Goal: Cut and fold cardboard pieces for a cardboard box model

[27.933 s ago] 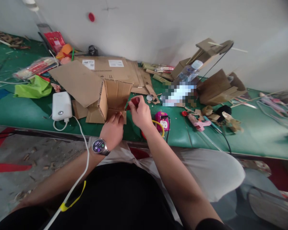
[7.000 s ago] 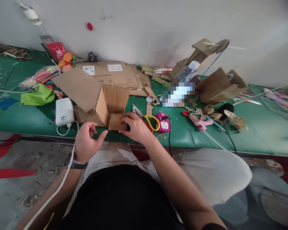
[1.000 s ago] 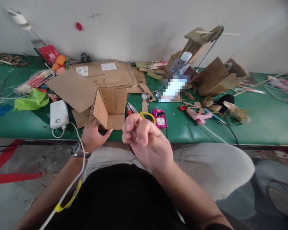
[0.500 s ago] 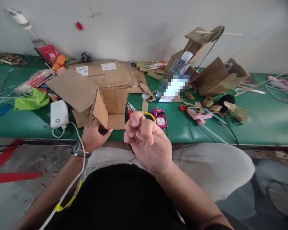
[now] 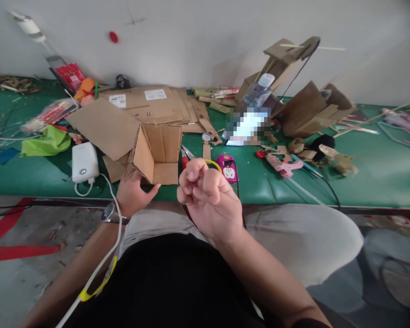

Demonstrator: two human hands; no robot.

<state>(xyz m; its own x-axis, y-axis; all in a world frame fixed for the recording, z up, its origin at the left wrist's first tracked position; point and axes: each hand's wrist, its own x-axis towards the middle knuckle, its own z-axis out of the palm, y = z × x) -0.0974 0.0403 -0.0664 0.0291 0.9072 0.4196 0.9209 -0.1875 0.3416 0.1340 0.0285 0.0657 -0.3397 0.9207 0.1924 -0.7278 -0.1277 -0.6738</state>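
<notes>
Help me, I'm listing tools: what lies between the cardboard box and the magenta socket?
The head view shows scissors and a red object between the cardboard box and the magenta socket, partly hidden by the right hand; a cardboard strip lies beyond.

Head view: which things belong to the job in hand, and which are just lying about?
Seemingly in the job:
folded cardboard, with the left hand at its left wall
scissors, possibly; partly hidden behind the raised right hand

Seemingly just lying about:
white power bank
crumpled lime-green sheet
clear bottle
pink glue gun, not in either hand
</notes>
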